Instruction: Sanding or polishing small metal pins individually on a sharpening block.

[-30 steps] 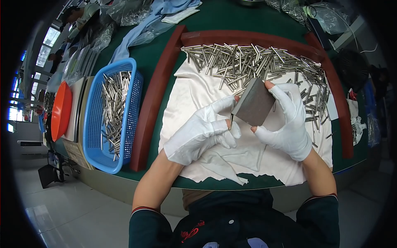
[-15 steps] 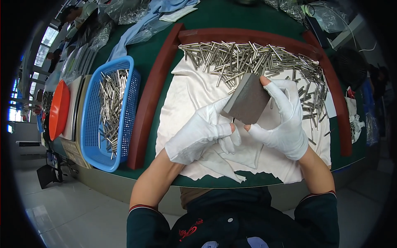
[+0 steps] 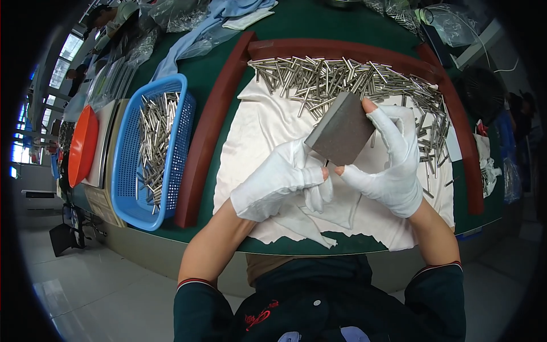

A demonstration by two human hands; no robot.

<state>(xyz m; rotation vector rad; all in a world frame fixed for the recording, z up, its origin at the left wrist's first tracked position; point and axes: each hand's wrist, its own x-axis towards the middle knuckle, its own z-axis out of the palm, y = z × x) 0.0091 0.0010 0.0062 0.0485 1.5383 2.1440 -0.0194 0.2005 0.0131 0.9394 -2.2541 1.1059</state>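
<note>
A dark grey-brown rectangular block [image 3: 348, 130], resembling a sanding block, is tilted above the cream cloth [image 3: 239, 159]. My right hand [image 3: 390, 171], in a white glove with bare fingertips, grips its right side, index finger near the top corner and thumb by the lower corner. Gloved the same way, my left hand [image 3: 279, 181] is closed at the block's lower left edge. Near the left thumb a short bit of a thin metal pin [image 3: 326, 163] shows; the rest of it is hidden. Behind the block lies a heap of silvery metal pins [image 3: 336, 77].
Dark red bars [image 3: 196, 154] frame the cloth on the left, back and right. A blue basket [image 3: 178, 171] of metal pins stands to the left, beside an orange-red tray [image 3: 83, 149]. Blue cloth [image 3: 188, 35] and plastic bags lie at the back. Another person is at the far left.
The block has risen slightly and turned a little in my right hand. My left hand has shifted slightly to the right, still closed below the block.
</note>
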